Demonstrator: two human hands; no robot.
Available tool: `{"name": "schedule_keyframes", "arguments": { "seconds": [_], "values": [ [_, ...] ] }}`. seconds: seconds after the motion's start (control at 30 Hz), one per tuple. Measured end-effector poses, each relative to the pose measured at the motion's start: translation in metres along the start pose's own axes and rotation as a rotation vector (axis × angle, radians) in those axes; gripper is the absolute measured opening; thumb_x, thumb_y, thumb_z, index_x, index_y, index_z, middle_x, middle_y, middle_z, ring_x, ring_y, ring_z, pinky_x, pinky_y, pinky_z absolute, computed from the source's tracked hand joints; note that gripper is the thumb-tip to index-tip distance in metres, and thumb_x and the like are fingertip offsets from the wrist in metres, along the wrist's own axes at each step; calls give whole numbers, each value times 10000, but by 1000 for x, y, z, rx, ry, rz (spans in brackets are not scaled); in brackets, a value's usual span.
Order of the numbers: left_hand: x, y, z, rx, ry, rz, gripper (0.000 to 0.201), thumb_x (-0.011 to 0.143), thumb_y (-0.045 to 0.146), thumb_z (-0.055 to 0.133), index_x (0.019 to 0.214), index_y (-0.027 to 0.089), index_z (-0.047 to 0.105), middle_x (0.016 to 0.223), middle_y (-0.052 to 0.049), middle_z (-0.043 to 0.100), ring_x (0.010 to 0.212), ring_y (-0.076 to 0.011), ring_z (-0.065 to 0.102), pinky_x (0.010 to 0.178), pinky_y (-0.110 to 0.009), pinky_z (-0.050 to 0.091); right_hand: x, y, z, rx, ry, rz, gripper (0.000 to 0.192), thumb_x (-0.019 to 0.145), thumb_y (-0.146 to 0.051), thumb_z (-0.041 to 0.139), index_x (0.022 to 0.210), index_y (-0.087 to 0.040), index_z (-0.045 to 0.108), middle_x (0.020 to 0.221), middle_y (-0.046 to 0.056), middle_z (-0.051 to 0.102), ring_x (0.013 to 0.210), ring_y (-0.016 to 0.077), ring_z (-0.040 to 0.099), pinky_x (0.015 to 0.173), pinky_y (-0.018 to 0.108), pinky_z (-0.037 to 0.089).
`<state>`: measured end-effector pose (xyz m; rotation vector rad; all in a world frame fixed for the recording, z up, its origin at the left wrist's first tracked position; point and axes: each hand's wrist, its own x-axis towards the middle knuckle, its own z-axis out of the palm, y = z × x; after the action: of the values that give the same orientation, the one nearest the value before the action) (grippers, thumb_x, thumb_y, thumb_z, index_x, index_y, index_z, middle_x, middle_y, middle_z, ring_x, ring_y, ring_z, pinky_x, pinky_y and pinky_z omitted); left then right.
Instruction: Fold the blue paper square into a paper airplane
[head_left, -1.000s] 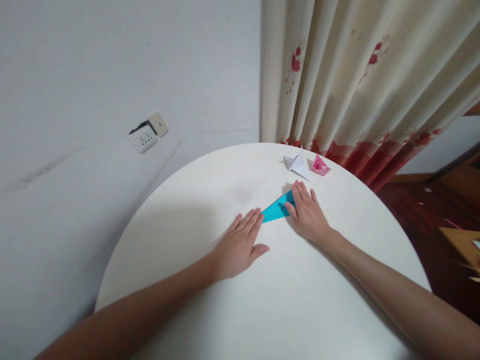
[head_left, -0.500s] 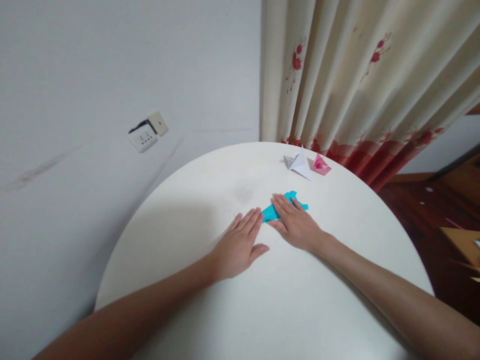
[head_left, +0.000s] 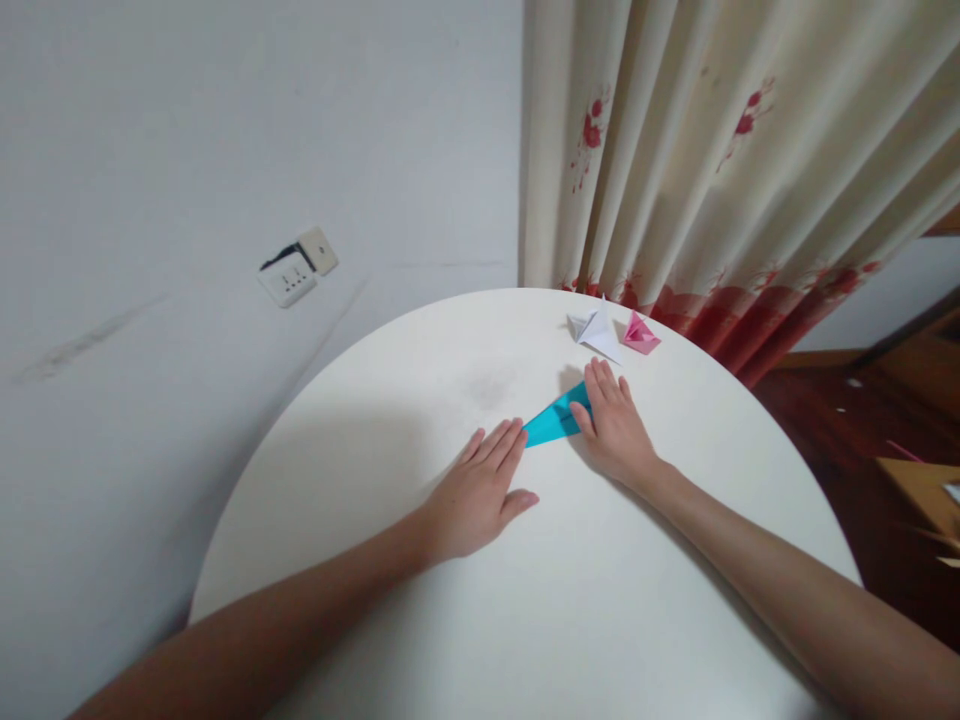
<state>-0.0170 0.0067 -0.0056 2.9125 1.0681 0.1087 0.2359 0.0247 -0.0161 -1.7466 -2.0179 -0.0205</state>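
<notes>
A folded piece of blue paper (head_left: 553, 420) lies on the white round table (head_left: 360, 450), its narrow tip pointing left. My left hand (head_left: 480, 490) rests flat, fingertips on that tip and thumb out to the side. Over the paper's wide right end lies my right hand (head_left: 615, 425), fingers stretched out and thumb on the blue surface. That end of the paper is hidden under the right hand. Just beyond the right fingertips stands a white folded paper piece (head_left: 598, 332), and right of it a pink folded paper piece (head_left: 640, 333).
A pale curtain (head_left: 675, 150) with red flowers hangs behind the table's far right edge. Wall sockets (head_left: 289, 278) are on the wall to the left. At the right, a yellowish wooden surface (head_left: 911, 490) shows beyond the table.
My right hand has moved to the right along the blue paper, uncovering its middle and covering its wide end. My left hand has stayed in place.
</notes>
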Motion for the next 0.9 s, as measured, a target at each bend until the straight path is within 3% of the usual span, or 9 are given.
{"name": "schedule_keyframes", "arguments": {
  "seconds": [0.13, 0.2, 0.43, 0.7, 0.9],
  "values": [
    [0, 0, -1, -13, 6, 11, 696, 1043, 565, 322, 1577, 125, 260, 1653, -156, 255, 1554, -275, 173, 1243, -502, 186, -7, -22, -4, 63, -152, -305, 619, 1068, -430, 289, 1592, -102, 280, 1650, 161, 264, 1550, 257, 163, 1249, 529, 182],
    [0, 0, 0, -17, 6, 14, 689, 1043, 564, 324, 1578, 134, 265, 1649, -150, 272, 1553, -274, 180, 1243, -505, 180, -11, -28, -3, 59, -255, -375, 630, 1067, -474, 292, 1586, -117, 309, 1643, 154, 283, 1542, 258, 196, 1248, 524, 192],
    [-1, -1, 0, 10, 4, 14, 699, 1040, 579, 318, 1570, 122, 293, 1655, -161, 245, 1554, -271, 178, 1242, -510, 189, -12, -26, -2, -4, -323, -327, 716, 1054, -555, 267, 1595, -85, 264, 1652, 166, 219, 1545, 277, 173, 1245, 548, 186],
    [-12, 2, -5, 81, 8, -63, 804, 993, 633, 402, 1567, 80, 294, 1628, -229, 268, 1522, -343, 261, 1192, -564, 292, -11, -29, -5, -7, -318, -323, 703, 1056, -555, 263, 1594, -103, 279, 1644, 164, 258, 1540, 274, 201, 1242, 547, 193],
    [-24, 6, -11, 178, 9, -134, 917, 875, 716, 564, 1440, -2, 491, 1510, -331, 420, 1435, -450, 393, 1163, -598, 331, -11, -28, -4, -23, -335, -321, 716, 1058, -548, 271, 1594, -73, 256, 1654, 159, 222, 1546, 275, 176, 1247, 547, 178]
  ]
}}
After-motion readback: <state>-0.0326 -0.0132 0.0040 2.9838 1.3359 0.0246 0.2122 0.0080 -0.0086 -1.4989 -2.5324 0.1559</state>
